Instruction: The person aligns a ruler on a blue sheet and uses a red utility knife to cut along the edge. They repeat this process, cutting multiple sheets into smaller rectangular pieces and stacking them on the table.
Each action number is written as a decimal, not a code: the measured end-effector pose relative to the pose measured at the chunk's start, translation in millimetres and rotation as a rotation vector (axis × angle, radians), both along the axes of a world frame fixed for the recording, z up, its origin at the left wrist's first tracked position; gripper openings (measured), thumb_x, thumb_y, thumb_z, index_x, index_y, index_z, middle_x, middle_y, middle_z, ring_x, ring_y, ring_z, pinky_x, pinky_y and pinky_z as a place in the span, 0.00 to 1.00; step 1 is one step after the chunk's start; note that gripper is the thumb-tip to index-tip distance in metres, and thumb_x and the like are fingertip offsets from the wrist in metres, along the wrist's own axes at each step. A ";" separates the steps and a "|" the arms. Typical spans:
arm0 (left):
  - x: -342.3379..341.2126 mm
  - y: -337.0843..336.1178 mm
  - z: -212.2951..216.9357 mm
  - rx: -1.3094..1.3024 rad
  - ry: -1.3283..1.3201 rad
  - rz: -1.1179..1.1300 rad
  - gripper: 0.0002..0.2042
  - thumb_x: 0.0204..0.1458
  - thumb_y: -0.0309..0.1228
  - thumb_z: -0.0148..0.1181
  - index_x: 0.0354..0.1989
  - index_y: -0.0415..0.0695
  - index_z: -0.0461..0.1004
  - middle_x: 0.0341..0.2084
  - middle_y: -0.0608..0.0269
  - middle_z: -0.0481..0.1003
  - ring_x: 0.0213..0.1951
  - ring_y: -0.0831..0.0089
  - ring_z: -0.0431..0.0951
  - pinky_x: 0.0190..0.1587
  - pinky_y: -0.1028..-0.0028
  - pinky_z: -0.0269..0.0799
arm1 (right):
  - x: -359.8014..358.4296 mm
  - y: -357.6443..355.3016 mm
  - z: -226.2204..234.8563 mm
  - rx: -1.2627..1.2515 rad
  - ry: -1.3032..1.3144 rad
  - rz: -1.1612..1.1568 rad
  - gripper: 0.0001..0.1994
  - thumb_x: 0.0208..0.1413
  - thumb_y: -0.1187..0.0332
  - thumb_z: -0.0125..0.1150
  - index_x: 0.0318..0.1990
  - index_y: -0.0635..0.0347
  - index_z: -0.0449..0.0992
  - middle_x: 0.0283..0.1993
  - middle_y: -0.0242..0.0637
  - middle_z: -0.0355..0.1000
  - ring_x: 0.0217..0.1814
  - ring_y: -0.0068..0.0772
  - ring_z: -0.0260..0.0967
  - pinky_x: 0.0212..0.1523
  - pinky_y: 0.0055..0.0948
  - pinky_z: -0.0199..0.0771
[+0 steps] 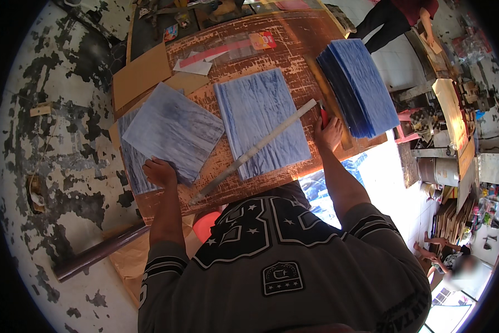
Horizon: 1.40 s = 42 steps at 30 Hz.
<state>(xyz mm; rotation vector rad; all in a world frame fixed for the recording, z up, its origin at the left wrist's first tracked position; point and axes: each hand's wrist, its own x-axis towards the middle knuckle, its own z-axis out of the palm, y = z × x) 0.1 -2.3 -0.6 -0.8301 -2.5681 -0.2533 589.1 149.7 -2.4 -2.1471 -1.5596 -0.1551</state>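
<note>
At the table's left, my left hand (160, 173) is closed with curled fingers at the lower edge of a blue-grey streaked sheet (174, 119). That sheet lies askew over another blue streaked sheet (131, 141). My right hand (330, 134) grips a red-handled cutter knife (324, 115) at the table's right side. Between my hands lies a blue streaked sheet (255, 105). A long pale straightedge (255, 149) crosses it diagonally, its upper end close to the knife. Just beyond my right hand stands a thick stack of blue sheets (366, 83).
The worn reddish-brown table (299, 41) carries cardboard (143, 76) at the far left and a clear plastic packet (227, 51) at the back. A peeling wall (66, 144) runs along the left. One person (394, 19) stands at the far right, another (452, 261) sits lower right.
</note>
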 end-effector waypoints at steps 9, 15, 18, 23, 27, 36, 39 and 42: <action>-2.7 -0.2 -4.5 0.016 0.009 -0.011 0.17 0.79 0.44 0.44 0.48 0.43 0.71 0.46 0.53 0.71 0.48 0.49 0.77 0.48 0.47 0.73 | -0.2 0.9 0.7 -0.006 0.016 -0.005 0.22 0.66 0.48 0.63 0.48 0.60 0.72 0.52 0.52 0.75 0.59 0.58 0.72 0.61 0.56 0.72; -0.1 1.7 -2.2 0.012 -0.046 -0.008 0.17 0.80 0.45 0.43 0.49 0.43 0.71 0.47 0.53 0.70 0.49 0.50 0.76 0.49 0.47 0.72 | -0.1 0.1 1.7 -0.008 0.015 -0.014 0.22 0.66 0.48 0.64 0.49 0.60 0.73 0.53 0.51 0.75 0.60 0.58 0.72 0.61 0.56 0.72; -5.7 -1.4 -4.7 0.003 -0.041 0.007 0.17 0.80 0.45 0.43 0.50 0.43 0.71 0.47 0.53 0.70 0.49 0.50 0.76 0.49 0.47 0.72 | -2.5 -0.3 3.5 -0.013 0.024 -0.005 0.23 0.66 0.48 0.64 0.50 0.60 0.73 0.54 0.52 0.75 0.61 0.59 0.72 0.62 0.56 0.72; -0.8 0.3 -2.6 -0.010 -0.041 0.007 0.18 0.80 0.45 0.42 0.51 0.43 0.71 0.47 0.53 0.70 0.49 0.50 0.76 0.49 0.47 0.71 | -0.7 -1.0 4.2 -0.038 0.037 -0.012 0.23 0.66 0.47 0.63 0.52 0.61 0.74 0.55 0.54 0.75 0.62 0.60 0.71 0.63 0.57 0.71; 1.3 -0.3 -0.3 -0.004 -0.050 -0.007 0.18 0.80 0.45 0.42 0.51 0.42 0.72 0.47 0.52 0.71 0.50 0.50 0.76 0.49 0.46 0.72 | 0.8 -0.8 4.1 -0.012 0.038 -0.001 0.24 0.66 0.47 0.63 0.52 0.61 0.74 0.54 0.54 0.75 0.61 0.60 0.72 0.62 0.57 0.72; 4.7 6.6 11.1 -0.021 -0.108 0.014 0.18 0.78 0.43 0.47 0.48 0.41 0.75 0.47 0.50 0.73 0.47 0.47 0.78 0.48 0.42 0.74 | 0.5 0.0 -0.7 0.031 -0.011 -0.010 0.23 0.66 0.47 0.64 0.50 0.61 0.75 0.50 0.53 0.76 0.59 0.62 0.73 0.62 0.56 0.72; -11.9 2.8 4.6 0.038 -0.209 0.017 0.18 0.77 0.44 0.50 0.47 0.40 0.75 0.46 0.50 0.74 0.46 0.46 0.78 0.48 0.41 0.73 | 1.3 2.1 -0.3 0.040 -0.025 0.011 0.24 0.66 0.46 0.64 0.49 0.61 0.75 0.51 0.53 0.76 0.58 0.62 0.74 0.61 0.57 0.73; -35.4 -6.6 4.9 0.149 -0.354 -0.068 0.17 0.76 0.44 0.53 0.45 0.40 0.74 0.46 0.50 0.74 0.43 0.46 0.78 0.47 0.44 0.73 | -2.9 1.4 0.2 0.044 -0.003 0.029 0.24 0.66 0.46 0.64 0.48 0.61 0.75 0.52 0.53 0.76 0.58 0.62 0.74 0.61 0.58 0.73</action>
